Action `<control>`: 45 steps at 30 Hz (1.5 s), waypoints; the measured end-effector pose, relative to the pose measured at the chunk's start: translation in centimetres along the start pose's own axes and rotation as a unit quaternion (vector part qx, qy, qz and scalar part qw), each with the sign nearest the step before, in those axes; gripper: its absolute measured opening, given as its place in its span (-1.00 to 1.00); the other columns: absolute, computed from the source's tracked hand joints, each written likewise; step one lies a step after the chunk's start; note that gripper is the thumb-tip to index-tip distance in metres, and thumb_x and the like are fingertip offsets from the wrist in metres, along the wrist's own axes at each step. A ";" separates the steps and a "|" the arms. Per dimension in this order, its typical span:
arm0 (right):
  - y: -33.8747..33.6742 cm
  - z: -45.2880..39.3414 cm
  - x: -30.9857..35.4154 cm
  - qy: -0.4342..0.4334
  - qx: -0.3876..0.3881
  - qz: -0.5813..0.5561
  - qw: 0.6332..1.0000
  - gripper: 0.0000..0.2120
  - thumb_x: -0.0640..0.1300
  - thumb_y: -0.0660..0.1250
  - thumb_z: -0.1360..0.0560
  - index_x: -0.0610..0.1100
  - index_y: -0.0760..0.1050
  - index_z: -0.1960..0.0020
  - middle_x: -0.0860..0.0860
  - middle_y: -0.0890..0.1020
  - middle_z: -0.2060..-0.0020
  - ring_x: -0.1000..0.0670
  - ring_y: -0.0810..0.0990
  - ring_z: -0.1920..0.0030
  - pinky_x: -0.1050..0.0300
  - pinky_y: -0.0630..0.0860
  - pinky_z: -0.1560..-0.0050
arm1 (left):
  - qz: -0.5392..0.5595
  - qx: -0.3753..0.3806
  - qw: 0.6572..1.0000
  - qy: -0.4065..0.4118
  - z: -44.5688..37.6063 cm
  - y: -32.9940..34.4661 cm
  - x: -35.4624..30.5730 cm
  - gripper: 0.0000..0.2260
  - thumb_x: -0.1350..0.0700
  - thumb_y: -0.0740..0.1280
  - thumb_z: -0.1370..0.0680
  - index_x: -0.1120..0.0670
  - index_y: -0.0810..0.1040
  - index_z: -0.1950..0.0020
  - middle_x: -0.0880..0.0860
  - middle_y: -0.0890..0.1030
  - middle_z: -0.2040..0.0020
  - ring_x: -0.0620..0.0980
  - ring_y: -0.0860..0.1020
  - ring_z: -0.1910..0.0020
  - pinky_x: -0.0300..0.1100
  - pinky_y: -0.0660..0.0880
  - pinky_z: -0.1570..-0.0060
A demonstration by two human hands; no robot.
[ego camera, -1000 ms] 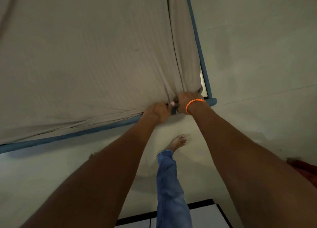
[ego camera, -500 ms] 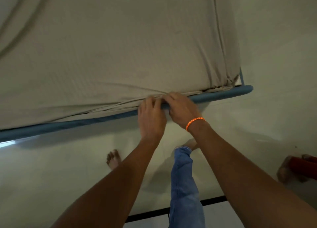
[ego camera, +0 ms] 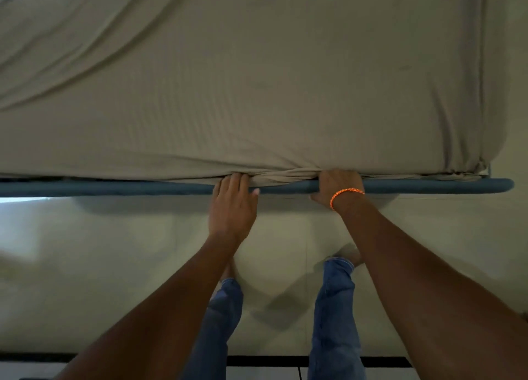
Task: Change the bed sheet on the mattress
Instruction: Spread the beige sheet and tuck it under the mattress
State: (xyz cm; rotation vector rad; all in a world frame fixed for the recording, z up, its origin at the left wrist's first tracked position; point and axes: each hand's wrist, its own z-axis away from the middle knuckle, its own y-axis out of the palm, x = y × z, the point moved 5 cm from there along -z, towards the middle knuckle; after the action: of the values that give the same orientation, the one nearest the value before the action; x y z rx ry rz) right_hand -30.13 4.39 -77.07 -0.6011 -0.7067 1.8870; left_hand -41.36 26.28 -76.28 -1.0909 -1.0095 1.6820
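Pale floor [ego camera: 114, 265] with a black strip [ego camera: 257, 361] near the feet.

Single head-worn wide-angle view, looked forward and steeply down from above the person's own arms. Bed [ego camera: 257, 93] filled the top half, close, its near edge ran straight across mid-frame. Both hands, left hand [ego camera: 232, 208] and right hand [ego camera: 337, 186], sat near centre at that edge. Floor [ego camera: 114, 251] and the person's legs [ego camera: 334, 308] took the bottom half. Edges bent from lens distortion. No second view.
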 end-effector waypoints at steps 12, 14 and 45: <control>-1.3 3.1 10.3 -0.137 -0.125 -0.149 0.971 -0.46 0.14 0.43 -0.54 -0.10 0.45 -0.41 -0.08 0.59 -0.26 -0.12 0.56 -0.24 -0.03 0.49 -0.22 | 0.012 0.318 0.948 0.007 -6.4 1.2 3.4 -0.16 -0.54 -0.13 -0.57 0.03 0.65 -0.28 0.14 0.64 -0.28 0.16 0.58 -0.24 0.09 0.48 -0.22; -1.3 1.7 11.9 -0.095 -0.055 -0.102 0.989 -0.40 0.32 0.39 -0.49 -0.09 0.48 -0.32 -0.09 0.61 -0.24 -0.14 0.58 -0.23 -0.05 0.50 -0.18 | 0.026 0.273 0.961 0.033 -5.8 0.6 3.9 -0.35 -0.42 0.00 -0.65 0.01 0.66 -0.23 0.12 0.69 -0.19 0.13 0.62 -0.14 0.03 0.51 -0.10; -8.4 -4.3 54.1 -0.275 -0.102 -0.154 0.943 -0.63 0.22 0.21 -0.64 -0.02 0.58 -0.17 -0.09 0.70 0.00 -0.20 0.66 -0.02 -0.06 0.56 0.04 | -0.005 -0.050 0.975 -0.216 -1.4 -10.0 46.1 -0.65 -0.04 0.16 -0.54 0.06 0.51 0.38 0.08 0.59 0.38 0.15 0.55 0.35 -0.03 0.41 0.19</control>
State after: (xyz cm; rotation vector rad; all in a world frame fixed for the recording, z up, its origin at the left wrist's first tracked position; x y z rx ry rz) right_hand -42.73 57.76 -79.44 -0.0617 -1.2898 1.6985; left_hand -48.81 72.88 -78.45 -0.7929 -1.3821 1.9218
